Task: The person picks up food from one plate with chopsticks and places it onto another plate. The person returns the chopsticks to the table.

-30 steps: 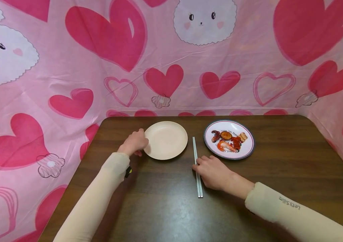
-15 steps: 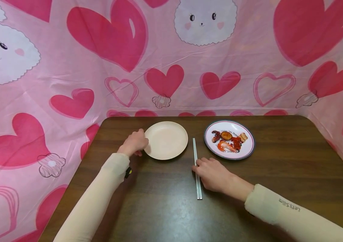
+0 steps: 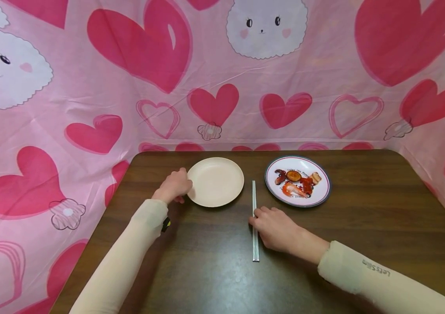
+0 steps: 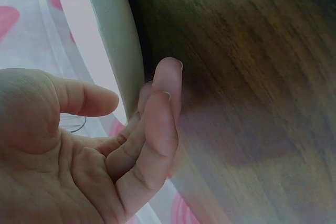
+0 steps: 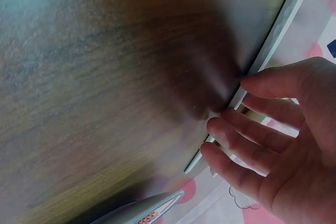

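In the head view my left hand (image 3: 174,185) is at the left rim of a plain cream plate (image 3: 216,182). The left wrist view shows the thumb on the upper side of that plate (image 4: 116,30) and curled fingers at its underside. My right hand (image 3: 275,227) pinches a pair of pale chopsticks (image 3: 255,250) by the middle, between thumb and fingers. They lie side by side, lengthwise, on or just over the table. Seen from the right wrist, the thumb touches one side of the chopsticks (image 5: 278,27); part of their length is hidden behind the fingers.
A white plate with a blue rim (image 3: 300,164) stands at the back right of the brown wooden table (image 3: 367,196). On it lie several food pieces, among them a shrimp (image 3: 293,190) and a round brown slice (image 3: 293,175). Pink heart-print cloth (image 3: 242,69) hangs behind and at the sides.
The chopsticks have turned slightly: their near ends have moved left and toward me, their far ends a little right, so they lie straighter. My left hand and both plates stay in place.
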The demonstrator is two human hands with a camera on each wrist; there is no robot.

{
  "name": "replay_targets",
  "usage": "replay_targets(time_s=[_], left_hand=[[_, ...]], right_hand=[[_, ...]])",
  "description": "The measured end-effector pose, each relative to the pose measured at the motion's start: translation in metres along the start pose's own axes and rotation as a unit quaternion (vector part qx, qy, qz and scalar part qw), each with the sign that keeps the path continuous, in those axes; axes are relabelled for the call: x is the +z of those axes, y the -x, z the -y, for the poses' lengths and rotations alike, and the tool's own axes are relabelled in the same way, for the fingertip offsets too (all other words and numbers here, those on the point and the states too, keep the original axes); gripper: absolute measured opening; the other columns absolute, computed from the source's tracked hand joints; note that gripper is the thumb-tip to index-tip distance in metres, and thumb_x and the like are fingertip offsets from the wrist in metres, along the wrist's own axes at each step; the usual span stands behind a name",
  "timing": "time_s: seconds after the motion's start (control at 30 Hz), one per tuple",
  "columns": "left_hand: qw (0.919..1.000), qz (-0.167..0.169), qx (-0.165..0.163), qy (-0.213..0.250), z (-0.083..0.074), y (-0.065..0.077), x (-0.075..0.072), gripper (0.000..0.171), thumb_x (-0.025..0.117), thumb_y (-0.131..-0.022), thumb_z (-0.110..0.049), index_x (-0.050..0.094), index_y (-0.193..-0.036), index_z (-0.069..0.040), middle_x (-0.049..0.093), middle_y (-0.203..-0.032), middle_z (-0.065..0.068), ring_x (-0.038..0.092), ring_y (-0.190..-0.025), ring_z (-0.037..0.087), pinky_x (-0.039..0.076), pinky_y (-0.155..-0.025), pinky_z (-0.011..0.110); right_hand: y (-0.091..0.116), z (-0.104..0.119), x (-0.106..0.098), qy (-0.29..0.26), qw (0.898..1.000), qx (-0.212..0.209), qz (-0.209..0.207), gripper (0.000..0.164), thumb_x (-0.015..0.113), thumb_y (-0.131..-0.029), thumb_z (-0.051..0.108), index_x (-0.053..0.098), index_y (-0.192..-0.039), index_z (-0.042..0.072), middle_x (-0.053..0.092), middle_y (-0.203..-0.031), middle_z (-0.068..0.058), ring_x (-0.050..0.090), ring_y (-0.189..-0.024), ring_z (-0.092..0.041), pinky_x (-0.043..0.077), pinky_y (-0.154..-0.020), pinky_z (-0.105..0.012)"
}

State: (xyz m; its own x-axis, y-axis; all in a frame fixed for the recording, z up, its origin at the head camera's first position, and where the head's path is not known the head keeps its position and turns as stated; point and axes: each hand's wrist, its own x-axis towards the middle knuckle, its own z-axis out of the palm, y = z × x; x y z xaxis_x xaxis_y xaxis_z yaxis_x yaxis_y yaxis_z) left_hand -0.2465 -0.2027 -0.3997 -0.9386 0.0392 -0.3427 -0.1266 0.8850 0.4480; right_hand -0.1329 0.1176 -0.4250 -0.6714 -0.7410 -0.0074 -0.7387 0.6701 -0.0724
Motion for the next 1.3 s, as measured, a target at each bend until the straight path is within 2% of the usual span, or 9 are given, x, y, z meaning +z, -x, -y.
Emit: replay_targets(time_s=[0.37,0.77,1.0,1.3], left_hand=[[1.0000,-0.007,0.000,0.001,0.004,0.000,0.000,0.049,0.050,-0.103,-0.018,0.039,-0.143,0.008,0.060,-0.119,0.029,0.068,-0.058,0.029,0.059,-0.057,0.042],[1.0000,-0.003,-0.001,0.000,0.003,0.000,0.000,0.048,0.050,-0.103,-0.018,0.040,-0.142,0.008,0.061,-0.118,0.028,0.068,-0.058,0.029,0.058,-0.056,0.040],[0.9999,-0.006,0.009,-0.002,0.001,0.001,0.001,0.046,0.050,-0.103,-0.018,0.042,-0.139,0.008,0.062,-0.113,0.027,0.068,-0.058,0.029,0.058,-0.055,0.039],[1.0000,-0.009,0.004,-0.001,-0.001,0.005,0.001,0.047,0.051,-0.103,-0.018,0.041,-0.141,0.007,0.061,-0.119,0.027,0.069,-0.061,0.030,0.059,-0.058,0.040]], right_hand=[[0.002,0.006,0.002,0.011,0.999,-0.011,-0.028,0.014,0.080,-0.085,0.008,0.071,-0.096,0.009,0.063,-0.087,-0.006,0.062,-0.083,-0.026,0.053,-0.070,-0.043],[-0.002,0.010,0.004,0.008,1.000,-0.006,-0.018,0.012,0.079,-0.087,0.010,0.072,-0.097,0.009,0.065,-0.088,-0.007,0.063,-0.082,-0.026,0.054,-0.069,-0.042],[-0.002,0.014,0.007,0.024,0.999,-0.013,-0.042,0.010,0.078,-0.087,0.012,0.071,-0.094,0.011,0.063,-0.087,-0.006,0.063,-0.083,-0.027,0.052,-0.067,-0.042],[-0.003,0.018,0.008,0.034,0.998,-0.009,-0.058,0.010,0.078,-0.084,0.011,0.069,-0.090,0.011,0.063,-0.086,-0.006,0.064,-0.081,-0.027,0.052,-0.065,-0.043]])
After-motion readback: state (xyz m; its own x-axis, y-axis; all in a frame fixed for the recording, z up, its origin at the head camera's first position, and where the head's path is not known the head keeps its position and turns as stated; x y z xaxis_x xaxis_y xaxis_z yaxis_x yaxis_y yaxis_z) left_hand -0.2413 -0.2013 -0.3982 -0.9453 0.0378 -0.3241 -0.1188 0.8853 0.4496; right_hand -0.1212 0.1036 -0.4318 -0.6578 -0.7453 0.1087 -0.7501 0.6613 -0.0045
